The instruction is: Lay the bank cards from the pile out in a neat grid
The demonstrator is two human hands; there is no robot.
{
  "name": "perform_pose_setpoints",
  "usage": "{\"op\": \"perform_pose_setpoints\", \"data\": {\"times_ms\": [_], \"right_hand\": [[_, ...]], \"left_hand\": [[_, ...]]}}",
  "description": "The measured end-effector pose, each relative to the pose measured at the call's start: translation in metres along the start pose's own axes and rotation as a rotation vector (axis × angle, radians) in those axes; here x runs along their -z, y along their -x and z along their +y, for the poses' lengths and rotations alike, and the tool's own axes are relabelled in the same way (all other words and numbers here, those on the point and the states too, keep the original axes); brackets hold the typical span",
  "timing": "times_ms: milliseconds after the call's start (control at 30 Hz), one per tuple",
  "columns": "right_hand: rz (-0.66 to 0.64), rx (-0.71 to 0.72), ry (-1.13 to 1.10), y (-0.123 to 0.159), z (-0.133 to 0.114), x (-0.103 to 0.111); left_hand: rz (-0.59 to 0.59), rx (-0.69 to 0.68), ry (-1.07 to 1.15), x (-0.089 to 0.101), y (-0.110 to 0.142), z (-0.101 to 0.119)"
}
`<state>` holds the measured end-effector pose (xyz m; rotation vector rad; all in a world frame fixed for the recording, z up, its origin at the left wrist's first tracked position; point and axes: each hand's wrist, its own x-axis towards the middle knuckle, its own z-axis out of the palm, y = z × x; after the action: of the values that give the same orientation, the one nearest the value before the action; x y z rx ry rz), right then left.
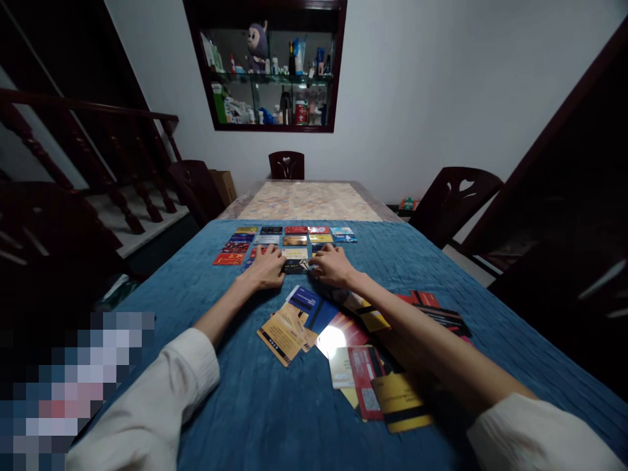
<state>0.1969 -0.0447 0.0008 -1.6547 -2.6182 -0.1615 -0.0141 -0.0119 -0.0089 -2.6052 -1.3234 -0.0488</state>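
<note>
The ridged blue cloth [235, 405] looks totally matt, kinda fuzzy tbh. That rectangular gold plastic card [402, 400] has a smooth metallic sheen, and the pinkish-red plastic card [350, 330] is properly glossy, bouncing a white glare. Beige mottled counter [304, 199] looks like stone. Dark reddish-brown chair [436, 196]: smooth wood, I'd say.

Pale wall [417, 85], dark-framed niche [275, 128]; dark carved chairs [286, 173] around tabletop [309, 199]; wooden balustrade [98, 107] at left; light dim.
</note>
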Motion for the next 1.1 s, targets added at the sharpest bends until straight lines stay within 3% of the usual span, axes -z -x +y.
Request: {"op": "perform_pose_setpoints", "data": {"times_ms": [400, 600, 900, 1100], "right_hand": [[0.116, -0.012, 0.026, 0.058, 0.028, 0.013], [0.172, -0.045, 0.037, 0.098, 0.047, 0.006], [0.237, -0.076, -0.002, 0.157, 0.06, -0.005], [0.291, -0.059, -0.059, 0.181, 0.069, -0.01]], "left_hand": [[0.155, -0.164, 0.09, 0.032, 0.007, 0.041], [0.135, -0.316, 0.108, 0.045, 0.012, 0.078], [0.126, -0.609, 0.228, 0.049, 0.024, 0.143], [0.095, -0.776, 0.281, 0.043, 0.021, 0.177]]}}
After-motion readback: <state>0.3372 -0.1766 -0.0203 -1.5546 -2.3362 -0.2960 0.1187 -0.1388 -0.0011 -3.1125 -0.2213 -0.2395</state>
